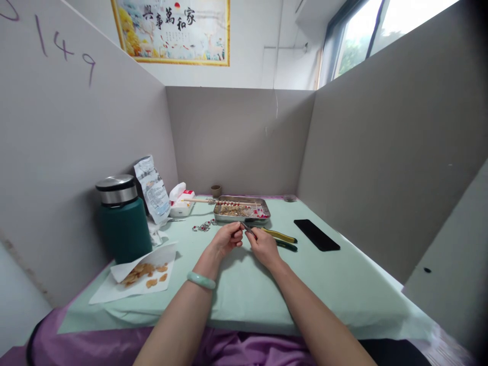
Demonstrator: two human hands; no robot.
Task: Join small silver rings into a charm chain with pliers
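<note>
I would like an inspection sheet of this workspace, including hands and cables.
Surface: pale green cloth, creased near the front.
Work things: metal tray with gold and red bits, stick across it, beaded chain at left.
Clutter: green bottle, pouch, tissue pack, food pieces on white paper, black flat object at right.
Left hand: fingers bent at the tip of a slim dark tool; anything pinched is too small to tell.
Right hand: holds that tool; yellow handle and green handle show beyond, connection unclear.
Cables: nothing seen on the cloth.
Surroundings: grey partitions on three sides, framed picture behind, window upper right.
</note>
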